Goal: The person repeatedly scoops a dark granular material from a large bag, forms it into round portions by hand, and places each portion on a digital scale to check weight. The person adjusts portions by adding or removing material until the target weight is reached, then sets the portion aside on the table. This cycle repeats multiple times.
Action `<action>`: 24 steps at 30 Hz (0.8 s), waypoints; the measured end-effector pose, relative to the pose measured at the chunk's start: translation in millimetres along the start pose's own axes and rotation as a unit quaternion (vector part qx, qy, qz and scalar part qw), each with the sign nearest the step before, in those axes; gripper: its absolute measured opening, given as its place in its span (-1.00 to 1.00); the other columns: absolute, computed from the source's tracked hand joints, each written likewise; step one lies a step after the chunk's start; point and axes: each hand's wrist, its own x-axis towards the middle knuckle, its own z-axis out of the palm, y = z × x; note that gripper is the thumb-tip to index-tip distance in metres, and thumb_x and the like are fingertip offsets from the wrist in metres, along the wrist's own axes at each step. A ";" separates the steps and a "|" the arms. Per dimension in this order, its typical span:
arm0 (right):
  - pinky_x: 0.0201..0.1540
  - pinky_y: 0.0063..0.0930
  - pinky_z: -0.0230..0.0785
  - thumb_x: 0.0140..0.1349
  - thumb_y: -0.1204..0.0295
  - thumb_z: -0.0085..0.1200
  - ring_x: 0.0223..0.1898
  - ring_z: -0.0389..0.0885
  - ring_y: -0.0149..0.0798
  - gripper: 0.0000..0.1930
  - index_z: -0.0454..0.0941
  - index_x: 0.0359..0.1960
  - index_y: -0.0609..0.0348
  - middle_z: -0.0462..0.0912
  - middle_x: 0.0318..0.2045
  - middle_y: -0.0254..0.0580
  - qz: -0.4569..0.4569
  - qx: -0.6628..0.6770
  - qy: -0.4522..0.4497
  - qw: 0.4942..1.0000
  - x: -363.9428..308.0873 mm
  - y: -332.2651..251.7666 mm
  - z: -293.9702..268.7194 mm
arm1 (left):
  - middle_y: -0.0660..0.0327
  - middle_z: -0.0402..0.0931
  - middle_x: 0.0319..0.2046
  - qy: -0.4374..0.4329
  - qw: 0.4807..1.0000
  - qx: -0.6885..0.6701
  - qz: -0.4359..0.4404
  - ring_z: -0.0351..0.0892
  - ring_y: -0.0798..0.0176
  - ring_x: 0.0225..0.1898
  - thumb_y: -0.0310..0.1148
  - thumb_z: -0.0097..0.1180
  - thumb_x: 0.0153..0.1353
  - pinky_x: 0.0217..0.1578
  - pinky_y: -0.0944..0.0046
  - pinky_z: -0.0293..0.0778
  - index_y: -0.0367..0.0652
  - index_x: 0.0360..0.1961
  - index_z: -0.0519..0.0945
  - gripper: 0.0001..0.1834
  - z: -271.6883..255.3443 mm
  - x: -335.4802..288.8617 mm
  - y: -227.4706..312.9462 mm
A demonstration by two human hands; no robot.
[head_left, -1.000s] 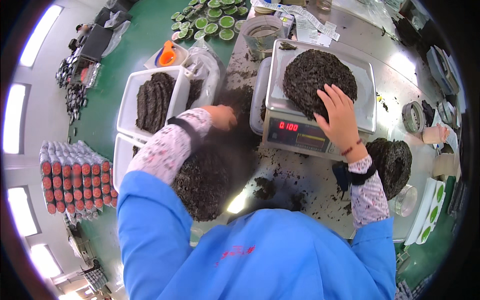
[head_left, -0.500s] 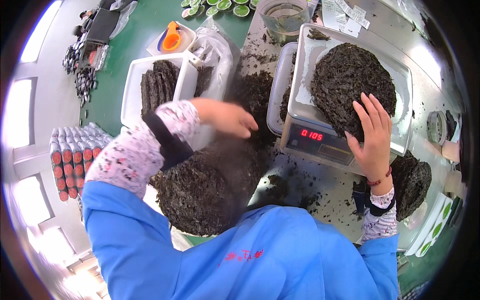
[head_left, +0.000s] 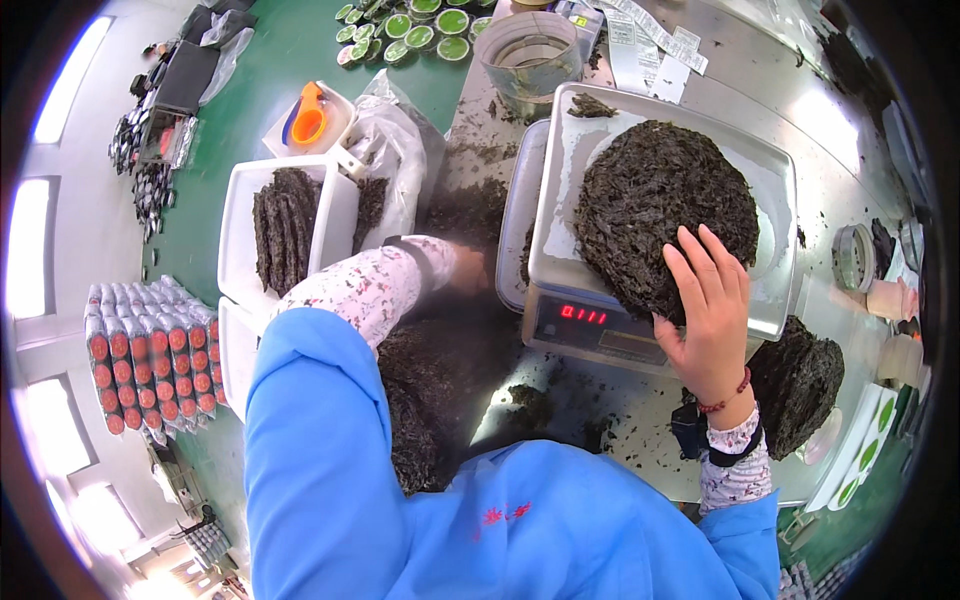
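A round dark cake of dried seaweed point(head_left: 665, 200) lies on the metal pan point(head_left: 556, 240) of a digital scale with a lit red display. My right hand point(head_left: 712, 325) rests on the cake's near right edge, fingers stretched out on top and thumb at the rim. To the left, my left hand point(head_left: 468, 270) reaches down beside loose dark seaweed point(head_left: 470, 205); its fingers are blurred and lost in the dark. Under my left arm sits a large seaweed heap point(head_left: 405, 400), partly covered by the sleeve. Another seaweed cake point(head_left: 797, 385) stands right of the scale.
A white bin point(head_left: 237, 230) holds folded dark sheets, beside a clear plastic bag point(head_left: 385, 150) and an orange scoop point(head_left: 310, 122). A clear tub point(head_left: 530, 60) and paper label strips point(head_left: 645, 50) stand behind the scale. Red-ended wrapped packs point(head_left: 150, 355) are stacked far left.
My left hand has dropped lower and deeper into shadow, its arm now stretched over the heap. The scale's reading has risen slightly. My right hand stays on the cake while the whole view shifts.
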 end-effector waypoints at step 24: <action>0.16 -0.41 0.23 0.44 0.34 -0.19 0.07 0.42 -0.25 -0.59 0.27 0.18 0.42 0.45 0.10 -0.07 0.192 0.242 0.532 0.789 -115.5 22.6 -106.5 | 0.23 0.53 -0.04 0.383 0.588 -0.615 0.359 0.46 0.36 -0.14 -0.40 0.09 0.24 0.02 0.24 0.41 -0.25 -0.02 0.57 -0.70 -152.1 -197.1 155.0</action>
